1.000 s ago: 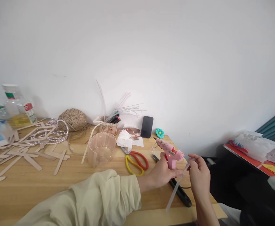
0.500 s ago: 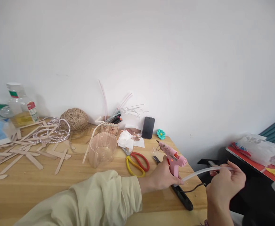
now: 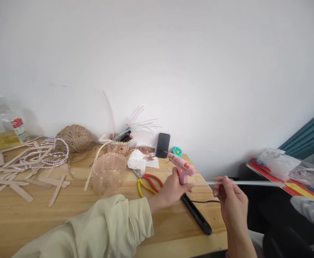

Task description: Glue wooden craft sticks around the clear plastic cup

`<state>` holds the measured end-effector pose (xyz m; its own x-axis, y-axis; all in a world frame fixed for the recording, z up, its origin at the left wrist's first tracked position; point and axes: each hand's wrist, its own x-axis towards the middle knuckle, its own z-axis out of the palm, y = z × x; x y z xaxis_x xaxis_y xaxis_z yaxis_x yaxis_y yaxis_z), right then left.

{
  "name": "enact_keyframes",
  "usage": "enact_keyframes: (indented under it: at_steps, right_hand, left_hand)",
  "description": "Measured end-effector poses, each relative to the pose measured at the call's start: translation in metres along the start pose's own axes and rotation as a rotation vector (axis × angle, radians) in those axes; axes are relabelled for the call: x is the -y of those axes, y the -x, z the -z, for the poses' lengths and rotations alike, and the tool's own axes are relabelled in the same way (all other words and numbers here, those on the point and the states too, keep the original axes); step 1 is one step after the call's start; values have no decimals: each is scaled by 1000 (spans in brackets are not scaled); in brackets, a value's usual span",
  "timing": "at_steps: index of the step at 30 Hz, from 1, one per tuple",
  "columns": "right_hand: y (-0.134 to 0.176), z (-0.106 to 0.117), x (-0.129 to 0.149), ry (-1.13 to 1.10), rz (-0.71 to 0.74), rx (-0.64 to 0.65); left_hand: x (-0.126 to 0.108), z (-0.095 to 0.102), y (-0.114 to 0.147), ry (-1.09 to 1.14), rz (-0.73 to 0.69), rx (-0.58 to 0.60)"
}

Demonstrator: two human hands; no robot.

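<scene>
My left hand (image 3: pixel 174 190) is closed around the handle of a pink glue gun (image 3: pixel 183 175), whose small red light shows. A long, pale, translucent glue stick (image 3: pixel 256 183) runs almost level from beside my left fingertips out to the right. Between thumb and fingers my right hand (image 3: pixel 233 199) pinches this stick partway along; its far end is blurred. Whether the left fingers also touch the stick's near end, I cannot tell. Below the gun lies a long black tool (image 3: pixel 197 215), and scissors (image 3: pixel 148 183) with red and yellow handles rest left of my left hand.
A clear ribbed bowl (image 3: pixel 110 173), a twine ball (image 3: pixel 75 138), bead strings (image 3: pixel 62 152) and wooden craft sticks (image 3: pixel 19 190) lie to the left. A phone (image 3: pixel 162 145) leans on the wall near a teal flower (image 3: pixel 177 151). The table's right edge runs under my right hand.
The glue stick was bent with its right end in my right hand; now it is straight, and that hand grips it closer to the gun. The view has turned slightly right.
</scene>
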<state>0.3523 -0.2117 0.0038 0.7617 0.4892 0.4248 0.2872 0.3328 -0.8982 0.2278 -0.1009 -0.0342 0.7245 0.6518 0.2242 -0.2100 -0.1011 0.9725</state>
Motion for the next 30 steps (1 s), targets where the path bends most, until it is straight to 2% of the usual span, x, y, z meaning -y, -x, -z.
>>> enact_keyframes:
  at_steps: [2,3,7,13,17,21,24,26,28,30]
  right_hand:
    - [7,1,6,-6,218,-165]
    - [11,1,9,21,291,-187]
    - [23,-4,13,163,412,-47]
    - [23,-9,11,174,545,107]
    - [21,-5,14,289,676,207]
    - [23,-1,19,426,799,328]
    - [24,2,21,461,813,334]
    - [23,1,19,444,771,302]
    - [22,-1,15,363,672,239]
    - [22,-6,8,222,509,134]
  left_hand:
    - [0,3,-2,-20,57,-63]
    - [1,4,-3,-33,76,-92]
    - [-1,4,-3,-41,97,-142]
    - [-9,1,3,-35,81,-89]
    - [-14,0,6,-19,84,-47]
    - [-18,3,5,-174,91,-92]
    - [-20,6,4,-426,87,-168]
    - [-20,9,3,-553,73,-187]
    - [-20,10,4,-600,52,-180]
    - [-19,11,4,-590,20,-167]
